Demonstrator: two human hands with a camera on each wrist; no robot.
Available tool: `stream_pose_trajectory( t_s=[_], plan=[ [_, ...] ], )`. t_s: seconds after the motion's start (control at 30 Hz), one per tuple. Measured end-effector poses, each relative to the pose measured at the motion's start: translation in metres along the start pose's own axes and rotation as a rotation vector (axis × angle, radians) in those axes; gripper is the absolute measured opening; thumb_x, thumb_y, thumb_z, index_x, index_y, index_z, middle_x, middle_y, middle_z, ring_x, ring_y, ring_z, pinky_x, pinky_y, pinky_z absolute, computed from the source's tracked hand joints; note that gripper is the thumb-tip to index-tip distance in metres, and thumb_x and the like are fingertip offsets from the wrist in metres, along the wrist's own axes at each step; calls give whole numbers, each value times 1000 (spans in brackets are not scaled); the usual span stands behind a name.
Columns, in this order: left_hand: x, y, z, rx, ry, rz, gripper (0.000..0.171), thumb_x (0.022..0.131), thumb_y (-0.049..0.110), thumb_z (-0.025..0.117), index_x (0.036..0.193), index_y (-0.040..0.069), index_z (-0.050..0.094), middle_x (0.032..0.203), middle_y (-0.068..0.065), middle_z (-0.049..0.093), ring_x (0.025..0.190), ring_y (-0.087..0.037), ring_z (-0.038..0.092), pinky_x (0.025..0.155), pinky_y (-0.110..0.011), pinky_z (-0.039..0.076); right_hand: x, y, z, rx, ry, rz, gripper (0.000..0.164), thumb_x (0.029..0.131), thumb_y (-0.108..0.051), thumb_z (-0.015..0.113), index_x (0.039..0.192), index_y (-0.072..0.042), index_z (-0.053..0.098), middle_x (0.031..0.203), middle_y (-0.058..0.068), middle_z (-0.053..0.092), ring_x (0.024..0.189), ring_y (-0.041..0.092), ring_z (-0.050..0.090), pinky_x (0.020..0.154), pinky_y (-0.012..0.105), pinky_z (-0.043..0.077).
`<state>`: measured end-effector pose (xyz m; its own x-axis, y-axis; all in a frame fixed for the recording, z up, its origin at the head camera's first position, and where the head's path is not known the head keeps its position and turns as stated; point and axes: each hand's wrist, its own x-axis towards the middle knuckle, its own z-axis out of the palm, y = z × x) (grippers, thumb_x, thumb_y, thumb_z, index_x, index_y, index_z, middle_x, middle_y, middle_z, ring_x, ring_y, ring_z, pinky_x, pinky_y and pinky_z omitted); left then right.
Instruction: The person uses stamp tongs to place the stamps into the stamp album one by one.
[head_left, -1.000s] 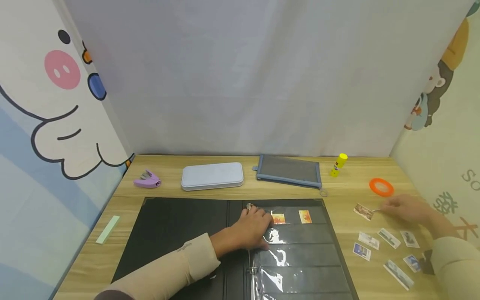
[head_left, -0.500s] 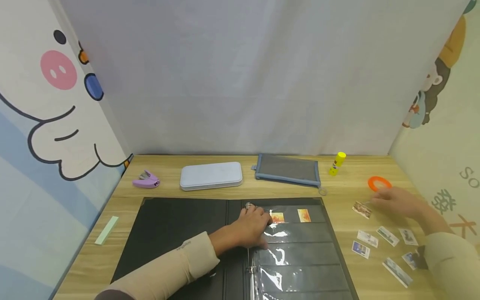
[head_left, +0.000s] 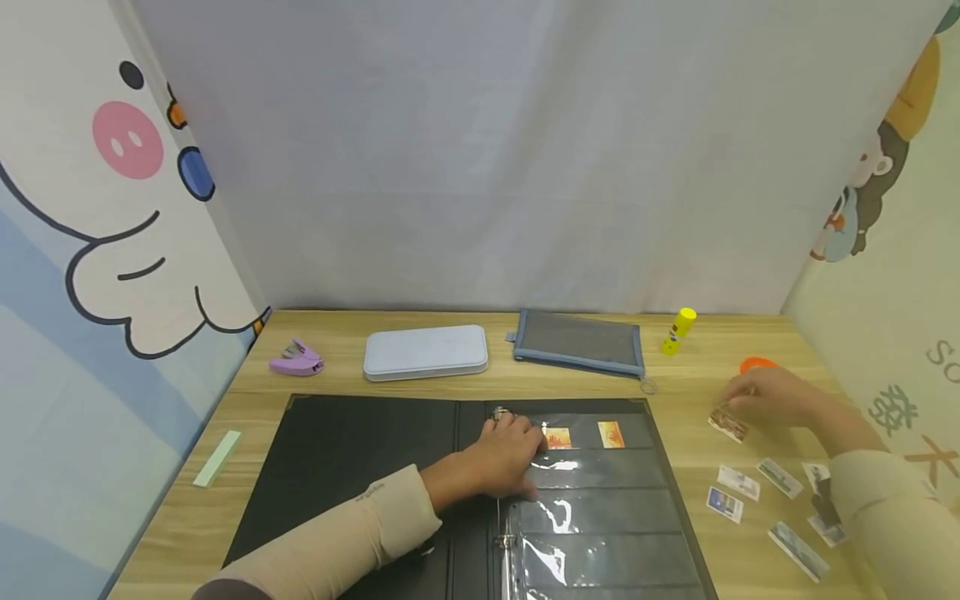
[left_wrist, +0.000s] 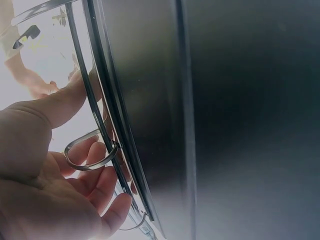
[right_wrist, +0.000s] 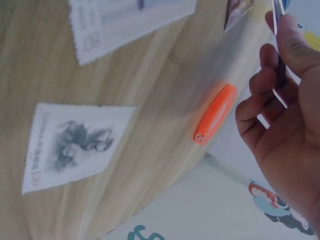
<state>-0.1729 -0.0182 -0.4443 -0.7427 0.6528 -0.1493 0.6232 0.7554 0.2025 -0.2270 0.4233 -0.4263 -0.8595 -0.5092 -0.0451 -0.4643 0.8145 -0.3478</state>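
Observation:
My left hand (head_left: 506,457) rests on the open black stamp album (head_left: 360,467), by its metal rings (left_wrist: 90,165) and clear-pocketed page (head_left: 600,508). Its fingers are loosely bent and grip nothing visible. Two orange stamps (head_left: 611,434) sit in the page's top pocket, one partly behind my fingertips. At the right, my right hand (head_left: 772,396) pinches slim metal tweezers (right_wrist: 275,17) between thumb and fingers. It hovers over a brown stamp (head_left: 727,425), partly hidden beneath the hand. Whether the tweezer tips touch this stamp, I cannot tell.
Several loose stamps (head_left: 724,504) lie right of the album. An orange ring (right_wrist: 215,114) is behind my right hand. Along the back stand a glue stick (head_left: 678,331), a mesh zip pouch (head_left: 577,340), a pale case (head_left: 425,352) and a purple stapler-like tool (head_left: 297,358). A pale green strip (head_left: 217,458) lies left.
My right hand has moved left and slightly away from me, from beside the brown stamp to over it, and now covers part of the orange ring. My left hand stays put.

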Motion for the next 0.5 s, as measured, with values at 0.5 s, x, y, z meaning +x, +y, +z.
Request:
stream_pose_trajectory(
  t_s=[0.5],
  plan=[
    [-1, 1, 0, -6, -16, -13, 59, 71, 45, 81, 120, 24, 57, 118, 2, 55, 115, -19, 45, 90, -38, 36, 11, -5, 1, -48, -43, 23, 13, 86, -11, 65, 92, -20, 73, 91, -8, 69, 81, 2, 58, 70, 26, 49]
  ],
)
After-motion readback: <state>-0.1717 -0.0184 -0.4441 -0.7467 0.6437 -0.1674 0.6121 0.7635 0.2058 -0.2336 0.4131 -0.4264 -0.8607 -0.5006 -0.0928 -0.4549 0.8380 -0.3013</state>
